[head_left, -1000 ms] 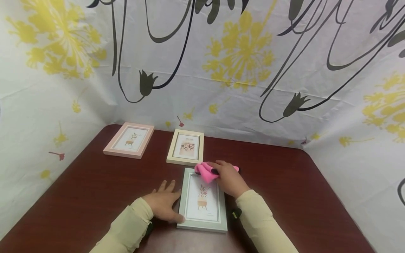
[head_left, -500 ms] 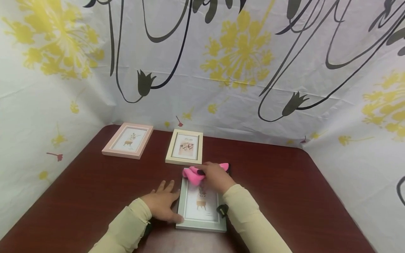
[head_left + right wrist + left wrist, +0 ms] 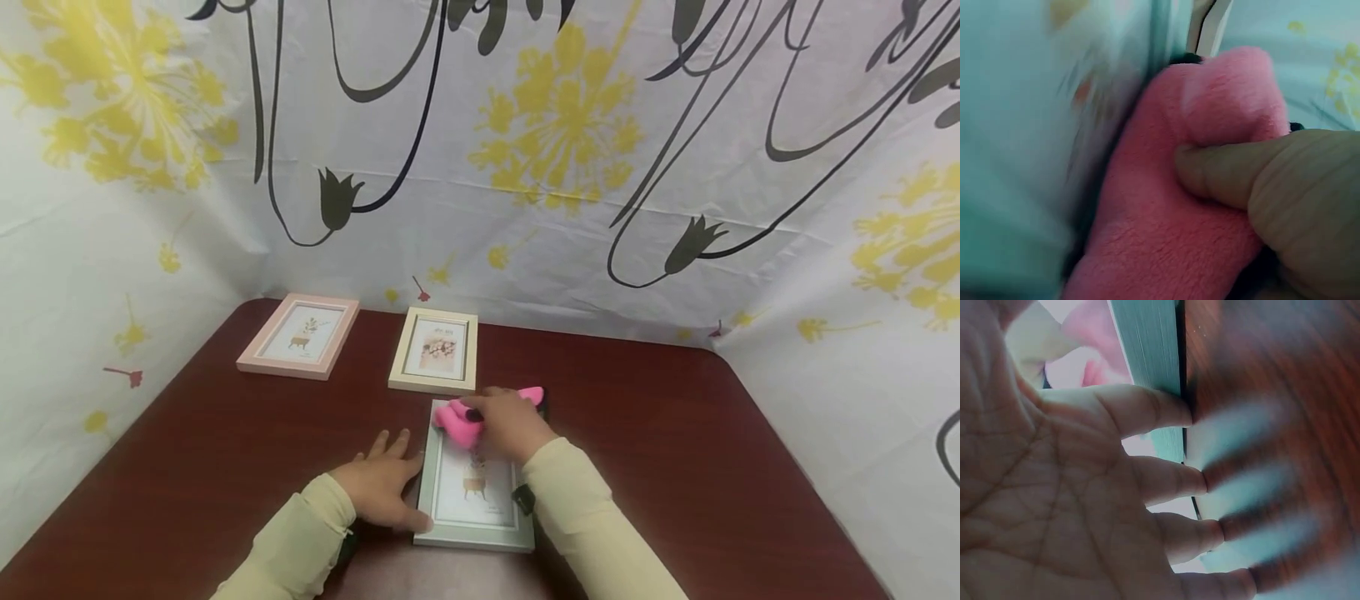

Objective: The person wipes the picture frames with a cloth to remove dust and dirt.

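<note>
A pale green picture frame (image 3: 472, 536) with a potted-plant print lies flat on the table in front of me. My left hand (image 3: 378, 487) rests at its left side, fingers spread and straight, the thumb on the lower left corner. In the left wrist view its palm (image 3: 1066, 494) faces the camera beside the green edge. My right hand (image 3: 512, 423) holds a folded pink cloth (image 3: 459, 427) against the upper part of the frame. The right wrist view shows the thumb (image 3: 1222, 172) pressed into the fuzzy cloth (image 3: 1160, 231), which touches the frame's face.
A cream picture frame (image 3: 395, 377) lies just behind the green one. Farther back at the left is a pink picture frame (image 3: 273, 367). The dark red-brown table (image 3: 637, 450) ends at a white patterned curtain (image 3: 420, 250) around the back and sides.
My right hand has moved the cloth left across the upper part of the green frame, then slightly toward me. The left hand has kept its place by the frame.
</note>
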Tool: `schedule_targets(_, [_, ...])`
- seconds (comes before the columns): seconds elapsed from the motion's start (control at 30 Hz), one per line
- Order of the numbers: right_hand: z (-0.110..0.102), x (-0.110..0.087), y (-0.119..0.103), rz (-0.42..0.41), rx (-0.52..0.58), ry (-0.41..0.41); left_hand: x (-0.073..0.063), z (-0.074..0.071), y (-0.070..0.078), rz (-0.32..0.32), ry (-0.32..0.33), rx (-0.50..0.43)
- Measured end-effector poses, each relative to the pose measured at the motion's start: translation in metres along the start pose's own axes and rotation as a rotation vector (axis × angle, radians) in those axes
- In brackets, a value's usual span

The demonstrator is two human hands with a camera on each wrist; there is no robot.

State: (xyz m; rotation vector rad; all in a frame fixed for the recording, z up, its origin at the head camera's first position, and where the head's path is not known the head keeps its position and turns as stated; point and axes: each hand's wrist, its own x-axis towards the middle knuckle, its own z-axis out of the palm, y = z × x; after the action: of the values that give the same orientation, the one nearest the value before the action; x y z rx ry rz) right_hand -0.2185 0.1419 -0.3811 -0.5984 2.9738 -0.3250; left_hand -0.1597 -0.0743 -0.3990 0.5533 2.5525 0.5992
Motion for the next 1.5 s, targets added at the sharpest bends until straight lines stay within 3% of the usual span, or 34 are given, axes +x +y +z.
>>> schedule_targets(0.13, [-0.005, -0.009, 0.021, 0.087, -0.028, 0.013, 0.0, 0.001, 0.0, -0.003, -0.002, -0.005])
schedule_targets(0.23, [-0.007, -0.011, 0.024, 0.11, -0.035, 0.012, 0.0, 0.001, 0.0, -0.003, -0.003, -0.004])
schedule_targets(0.5, [0.004, 0.01, -0.017, 0.003, -0.012, -0.023, 0.0, 0.0, -0.002, 0.003, 0.0, 0.003])
schedule_targets(0.73, [0.003, 0.024, -0.037, -0.072, 0.125, -0.057, 0.0, -0.002, -0.001, 0.014, 0.013, 0.016])
schedule_targets(0.9, [0.003, 0.016, -0.028, -0.008, 0.08, -0.019, 0.0, -0.002, 0.001, 0.018, 0.014, 0.013])
schedule_targets(1.07, [-0.002, 0.006, -0.002, 0.083, -0.018, 0.02, 0.0, 0.0, 0.001, 0.007, 0.017, 0.007])
schedule_targets(1.27, [-0.008, 0.001, 0.026, 0.164, -0.015, 0.03, 0.0, 0.001, -0.001, -0.004, 0.017, -0.004])
schedule_targets(1.37, [-0.007, 0.002, 0.024, 0.142, -0.005, 0.021, 0.001, 0.0, 0.0, 0.006, 0.014, -0.004])
schedule_targets(1.5, [-0.003, 0.008, 0.003, 0.036, 0.004, 0.0, 0.001, 0.0, 0.0, 0.015, 0.011, 0.004])
